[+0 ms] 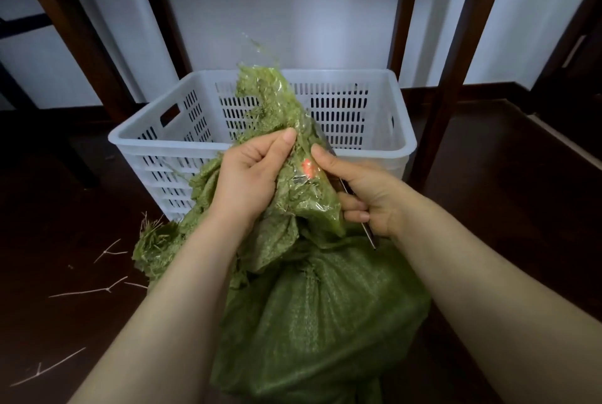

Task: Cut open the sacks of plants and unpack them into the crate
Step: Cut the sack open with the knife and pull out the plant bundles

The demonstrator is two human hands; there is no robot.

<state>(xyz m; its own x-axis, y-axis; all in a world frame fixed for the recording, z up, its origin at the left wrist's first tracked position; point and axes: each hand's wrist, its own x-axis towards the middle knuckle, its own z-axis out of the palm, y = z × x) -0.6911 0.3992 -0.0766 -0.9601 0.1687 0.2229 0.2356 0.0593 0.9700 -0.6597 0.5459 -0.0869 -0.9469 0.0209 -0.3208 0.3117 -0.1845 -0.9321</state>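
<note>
A green woven sack (325,322) stands on the floor just in front of me, its bunched, taped neck (270,103) pulled upward. My left hand (250,175) grips that neck from the left, thumb pressed on the fabric. My right hand (361,195) holds a knife (369,234) against the right side of the neck; the blade is mostly hidden behind the fabric and clear tape with an orange mark (308,169). A white slotted plastic crate (374,143) stands behind the sack; I see nothing inside it.
Dry twigs (91,289) and a tuft of plant stems (150,231) lie on the dark floor at the left. Dark wooden furniture legs (456,77) rise behind and beside the crate, against a white wall.
</note>
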